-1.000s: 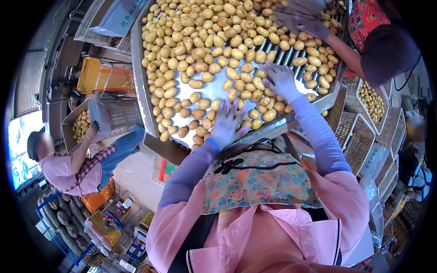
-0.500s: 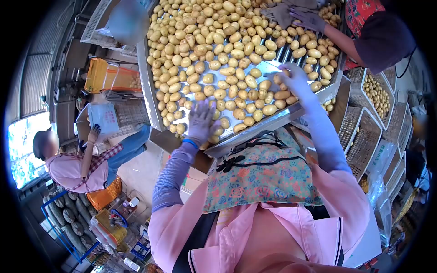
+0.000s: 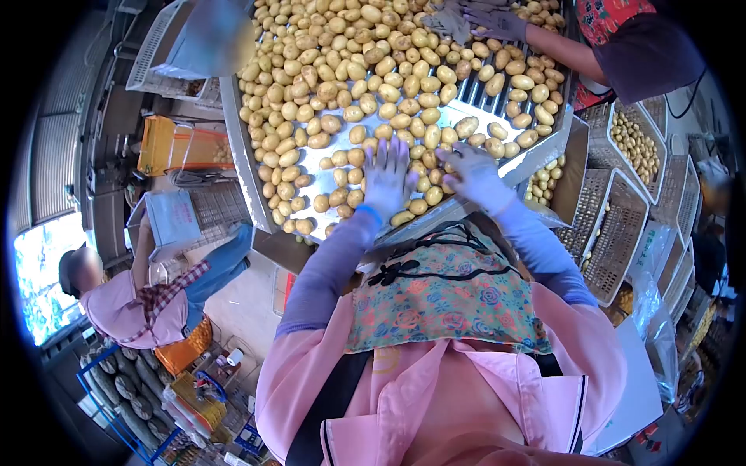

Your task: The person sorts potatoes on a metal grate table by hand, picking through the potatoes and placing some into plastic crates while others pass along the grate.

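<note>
Many yellow potatoes (image 3: 346,89) lie spread over a metal sorting table (image 3: 312,165). My left hand (image 3: 387,179), in a pale glove with purplish fingertips, rests palm down among the potatoes near the table's front edge, its fingers stretched and slightly apart. Just to the right is my right hand (image 3: 478,177), also gloved, with thumb and fingers apart and lightly bent beside potatoes at the near rim. No potato shows clearly gripped in either hand; what lies under the palms is hidden.
A co-worker's gloved hands (image 3: 497,26) touch potatoes at the far right, over slotted bars (image 3: 483,95). Plastic crates (image 3: 618,237) stand at the right, one holding potatoes (image 3: 639,151). On the left, another person (image 3: 144,299) holds a crate with a blue sheet (image 3: 172,217).
My left hand has moved right and farther onto the table. My right hand has come back toward the near rim, closer to the left one. The person at left has leaned toward the crate.
</note>
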`<state>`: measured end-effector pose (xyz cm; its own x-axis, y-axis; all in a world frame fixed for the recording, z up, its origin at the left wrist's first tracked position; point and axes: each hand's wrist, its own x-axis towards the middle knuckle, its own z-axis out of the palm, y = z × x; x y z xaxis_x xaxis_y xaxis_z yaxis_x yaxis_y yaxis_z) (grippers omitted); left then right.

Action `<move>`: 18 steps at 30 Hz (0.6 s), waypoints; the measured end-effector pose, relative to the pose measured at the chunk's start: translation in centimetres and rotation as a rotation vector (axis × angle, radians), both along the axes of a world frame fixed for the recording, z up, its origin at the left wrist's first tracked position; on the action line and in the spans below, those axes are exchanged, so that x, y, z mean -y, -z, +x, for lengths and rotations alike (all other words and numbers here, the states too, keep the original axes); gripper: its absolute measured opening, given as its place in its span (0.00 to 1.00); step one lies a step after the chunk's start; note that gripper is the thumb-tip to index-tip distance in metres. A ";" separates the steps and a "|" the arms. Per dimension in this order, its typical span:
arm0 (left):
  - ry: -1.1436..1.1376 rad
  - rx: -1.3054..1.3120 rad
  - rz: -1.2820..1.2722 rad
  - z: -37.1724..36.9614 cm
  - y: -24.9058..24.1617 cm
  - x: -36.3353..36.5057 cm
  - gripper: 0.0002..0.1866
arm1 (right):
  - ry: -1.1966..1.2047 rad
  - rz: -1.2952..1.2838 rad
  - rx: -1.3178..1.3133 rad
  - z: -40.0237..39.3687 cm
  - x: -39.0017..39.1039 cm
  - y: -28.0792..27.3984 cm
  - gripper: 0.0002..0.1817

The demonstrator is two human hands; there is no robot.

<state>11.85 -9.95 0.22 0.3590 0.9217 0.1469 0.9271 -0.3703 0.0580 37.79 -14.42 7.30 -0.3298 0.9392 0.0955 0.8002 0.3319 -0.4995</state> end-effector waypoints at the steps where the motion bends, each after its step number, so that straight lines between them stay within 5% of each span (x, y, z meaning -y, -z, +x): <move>1: 0.200 0.011 -0.096 -0.4 -0.4 1.5 0.39 | 0.040 -0.007 0.174 -2.1 -0.3 0.5 0.27; 4: 0.334 0.122 -0.199 -6.5 -0.9 6.1 0.42 | 0.087 -0.102 0.304 -6.2 -1.6 0.3 0.29; 11: -0.031 0.087 -0.111 -9.2 0.8 4.3 0.51 | -0.058 -0.288 0.203 -10.4 -5.3 3.5 0.27; 15: -0.058 0.048 -0.043 -9.7 0.7 3.0 0.50 | -0.024 -0.115 -0.288 -3.0 -2.0 0.8 0.30; 16: 0.021 -0.005 0.004 -11.3 0.3 2.5 0.48 | 0.099 -0.033 -0.404 0.2 -0.1 -1.6 0.31; 17: -0.014 -0.012 0.051 -12.9 -0.2 1.8 0.44 | 0.394 -0.257 -0.805 3.1 2.5 -5.2 0.30; 18: -0.245 -0.088 -0.212 -13.9 -0.8 0.9 0.42 | 0.323 0.208 -0.316 11.1 3.7 -3.6 0.27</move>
<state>-2.05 -10.86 1.06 0.1261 0.9888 -0.0795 0.9919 -0.1245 0.0254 48.87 -18.10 10.85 0.0498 0.9391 0.3399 0.6987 0.2104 -0.6838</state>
